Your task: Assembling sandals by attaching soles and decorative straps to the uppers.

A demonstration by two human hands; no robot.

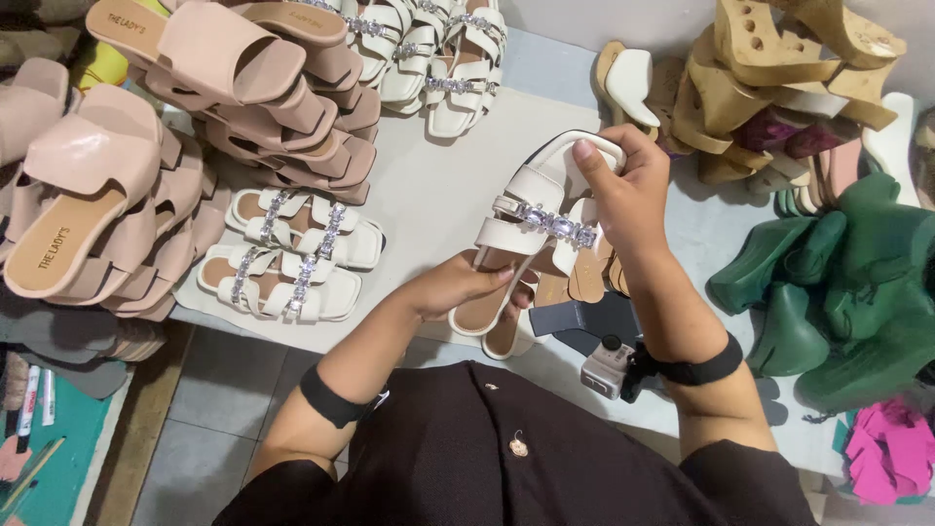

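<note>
I hold a cream strappy sandal (531,229) with a jewelled strap over the white work surface (438,185). My right hand (628,190) grips its heel strap from the right, thumb on top. My left hand (453,285) pinches the toe end of the sole from below. A second cream sandal (508,336) lies just under it, partly hidden. Both wrists wear black bands; a small device (609,365) hangs from the right one.
Two matching jewelled sandals (292,258) lie to the left. Pink slides (117,175) are stacked at far left and top. More cream sandals (438,58) sit at the top. Wooden lasts (779,68) and green lasts (838,282) crowd the right side.
</note>
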